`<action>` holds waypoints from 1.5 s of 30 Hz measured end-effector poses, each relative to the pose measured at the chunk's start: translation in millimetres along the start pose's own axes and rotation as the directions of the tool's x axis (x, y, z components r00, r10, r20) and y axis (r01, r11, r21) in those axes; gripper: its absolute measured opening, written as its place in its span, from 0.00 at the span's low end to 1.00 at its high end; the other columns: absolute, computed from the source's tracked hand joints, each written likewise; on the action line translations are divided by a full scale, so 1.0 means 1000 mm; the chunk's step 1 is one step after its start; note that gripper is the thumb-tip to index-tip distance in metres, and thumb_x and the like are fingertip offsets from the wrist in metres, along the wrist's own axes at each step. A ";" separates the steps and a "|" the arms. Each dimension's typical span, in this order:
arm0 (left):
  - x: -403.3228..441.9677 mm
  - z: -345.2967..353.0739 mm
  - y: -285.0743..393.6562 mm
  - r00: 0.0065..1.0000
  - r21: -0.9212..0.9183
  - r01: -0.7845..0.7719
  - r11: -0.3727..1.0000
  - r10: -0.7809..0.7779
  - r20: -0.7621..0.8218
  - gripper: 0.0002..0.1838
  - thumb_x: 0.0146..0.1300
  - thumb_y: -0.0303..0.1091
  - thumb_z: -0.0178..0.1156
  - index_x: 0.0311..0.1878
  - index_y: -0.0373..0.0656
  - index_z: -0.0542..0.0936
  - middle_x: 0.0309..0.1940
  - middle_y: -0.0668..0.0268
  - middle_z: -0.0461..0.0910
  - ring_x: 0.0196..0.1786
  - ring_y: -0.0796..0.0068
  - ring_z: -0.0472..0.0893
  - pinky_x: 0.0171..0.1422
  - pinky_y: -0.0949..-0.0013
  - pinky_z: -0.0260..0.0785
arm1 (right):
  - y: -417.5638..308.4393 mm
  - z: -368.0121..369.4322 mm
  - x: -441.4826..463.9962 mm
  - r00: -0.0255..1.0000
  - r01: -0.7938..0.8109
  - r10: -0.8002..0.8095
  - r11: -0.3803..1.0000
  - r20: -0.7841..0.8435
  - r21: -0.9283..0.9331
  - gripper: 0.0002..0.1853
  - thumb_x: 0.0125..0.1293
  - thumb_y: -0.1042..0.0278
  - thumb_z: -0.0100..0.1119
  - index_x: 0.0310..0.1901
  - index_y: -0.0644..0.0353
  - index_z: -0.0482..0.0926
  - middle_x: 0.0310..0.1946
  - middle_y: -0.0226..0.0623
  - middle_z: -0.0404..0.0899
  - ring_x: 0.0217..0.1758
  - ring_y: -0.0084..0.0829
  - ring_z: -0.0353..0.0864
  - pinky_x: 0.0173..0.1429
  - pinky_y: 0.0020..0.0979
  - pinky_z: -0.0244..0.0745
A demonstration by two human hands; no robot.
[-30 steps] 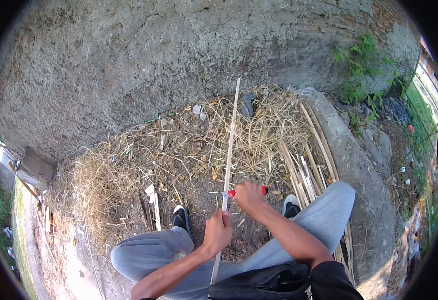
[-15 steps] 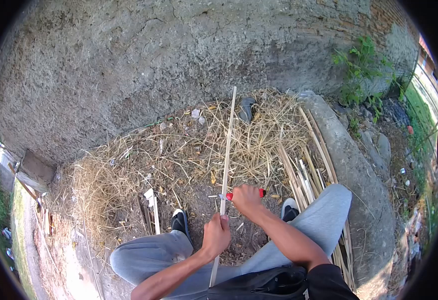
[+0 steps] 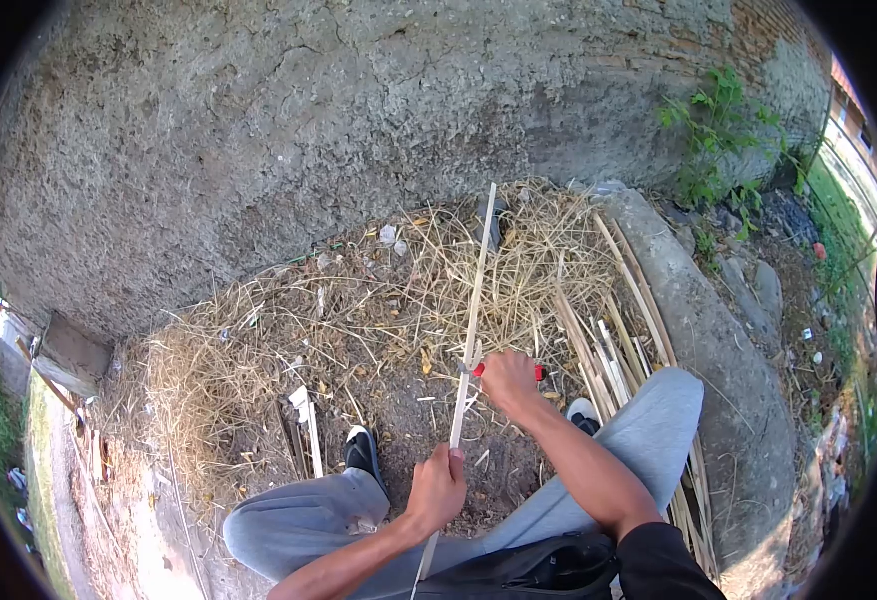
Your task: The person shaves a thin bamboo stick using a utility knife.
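My left hand (image 3: 438, 487) is closed around a long, thin, pale bamboo strip (image 3: 478, 290), which runs from my lap up towards the wall. Above it, my right hand (image 3: 510, 380) grips a red-handled knife (image 3: 540, 372). The short blade lies across the strip, and a thin light curl shows beside it. Most of the knife's handle is hidden by my fingers. The strip's lower end passes between my legs, under my left forearm.
A heap of straw-like shavings (image 3: 529, 270) covers the ground before a rough wall (image 3: 359, 130). Several split strips (image 3: 599, 355) lie near my right knee, beside a concrete edge (image 3: 724, 370). A dark shoe-like object (image 3: 500, 228) rests behind the strip's far end.
My right hand and the knife have moved slightly up along the strip and to the right. The strip's far end has tilted right; my left hand has shifted slightly right and down.
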State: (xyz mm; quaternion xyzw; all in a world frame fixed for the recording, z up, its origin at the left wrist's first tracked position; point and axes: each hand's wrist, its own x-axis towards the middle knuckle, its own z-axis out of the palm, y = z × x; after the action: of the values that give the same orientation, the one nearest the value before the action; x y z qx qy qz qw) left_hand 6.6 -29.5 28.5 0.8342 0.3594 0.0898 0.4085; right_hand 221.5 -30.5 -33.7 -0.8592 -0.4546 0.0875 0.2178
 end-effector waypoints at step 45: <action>-0.027 -0.037 -0.018 0.954 -0.244 0.123 0.962 -0.046 0.297 0.15 0.79 0.37 0.47 0.43 0.36 0.78 0.23 0.72 0.72 0.24 0.84 0.70 0.29 0.74 0.65 | 0.051 -0.060 0.010 0.910 -0.323 0.332 0.943 -0.249 0.078 0.06 0.57 0.74 0.61 0.34 0.60 0.86 0.32 0.52 0.86 0.37 0.52 0.87 0.45 0.49 0.80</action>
State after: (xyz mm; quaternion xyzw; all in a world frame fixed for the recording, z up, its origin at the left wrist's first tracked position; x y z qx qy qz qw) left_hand -39.1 -17.7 43.0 0.7614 0.3168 -0.0041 0.5656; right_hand 286.1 -64.8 -2.6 -0.9232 -0.2703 0.0178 0.2727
